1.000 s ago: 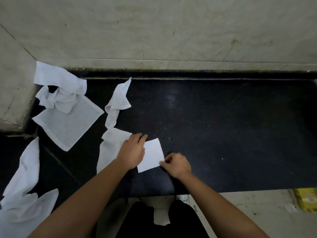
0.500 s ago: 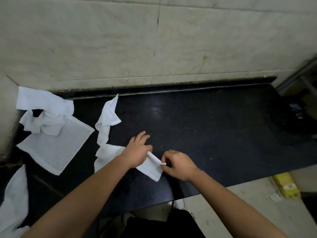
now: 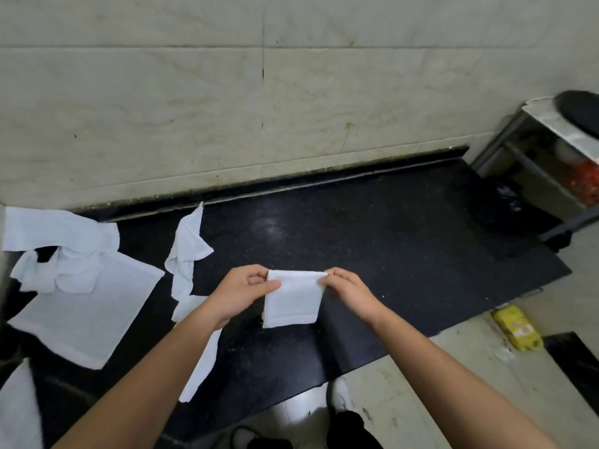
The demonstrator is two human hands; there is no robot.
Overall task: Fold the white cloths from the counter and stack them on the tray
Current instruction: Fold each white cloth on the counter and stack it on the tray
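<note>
A small folded white cloth [image 3: 293, 299] hangs above the black counter [image 3: 372, 241], held up by its top edge. My left hand [image 3: 241, 294] pinches its upper left corner and my right hand [image 3: 350, 291] pinches its upper right corner. More white cloths lie unfolded on the counter: a crumpled one [image 3: 188, 251] just left of my hands, a flat square one [image 3: 87, 314] further left with a bunched cloth [image 3: 61, 241] on its far side, and a strip [image 3: 202, 361] under my left forearm. No tray is in view.
A tiled wall [image 3: 259, 102] rises behind the counter. A metal-framed stand [image 3: 531, 163] with a dark round object sits at the right. On the floor at the right lies a yellow packet [image 3: 517, 328]. Another white cloth [image 3: 16, 413] shows at the bottom left.
The folded cloth has been lifted off the counter and now hangs between both hands. The camera has tilted up and to the right, bringing the stand into view.
</note>
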